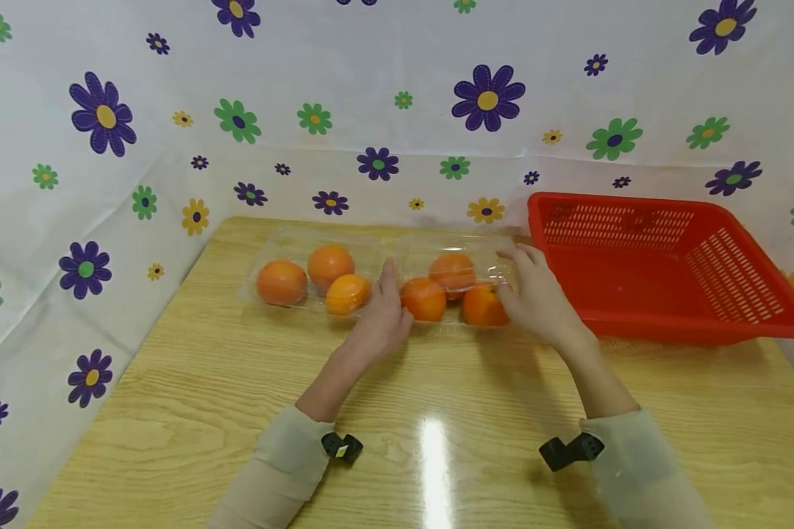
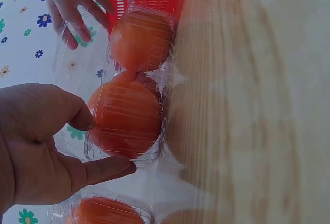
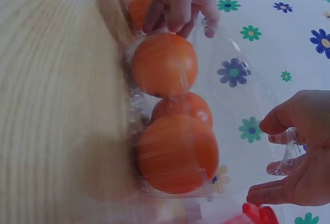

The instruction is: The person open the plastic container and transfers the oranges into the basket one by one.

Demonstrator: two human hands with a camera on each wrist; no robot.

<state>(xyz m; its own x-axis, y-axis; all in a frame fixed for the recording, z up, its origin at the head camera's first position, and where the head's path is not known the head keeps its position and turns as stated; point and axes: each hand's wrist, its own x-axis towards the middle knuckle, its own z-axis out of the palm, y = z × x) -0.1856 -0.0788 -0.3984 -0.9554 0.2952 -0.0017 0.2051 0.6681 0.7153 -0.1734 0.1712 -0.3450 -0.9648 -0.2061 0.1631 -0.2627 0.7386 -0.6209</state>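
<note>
Fruit [image 1: 426,299] shows orange, smooth and rounded, six pieces in all, each lying inside clear plastic. Two boxes hold them, three pieces apiece: the left box [image 1: 298,241] and the right box [image 1: 413,253], set end to end with the left hand [image 1: 380,319] between them. Both boxes are thin, glossy and ribbed, with long shapes and see-through walls. The right box has a raised lid [image 3: 234,116], a clear sheet on its far side; whether the left box is closed, I cannot tell.

The left hand touches the right box at its left end, fingers fairly straight, the thumb apart from them. The right hand [image 1: 539,297] is at the far right of that box, its fingers and thumb pinching the edge of the lid.

One basket [image 1: 635,272] stands just beside the right box, to the right: red plastic, with a rounded rim, sloping walls and rows of narrow slots. Everything rests on one wooden surface [image 1: 192,411], pale, grained and shiny, with a white streak of light at the near side. Behind and to the left hangs white cloth [image 1: 344,66], creased, printed with purple, green and yellow flowers. Two pale sleeves [image 1: 271,470] each carry one black device [image 1: 572,450] at the wrist.
</note>
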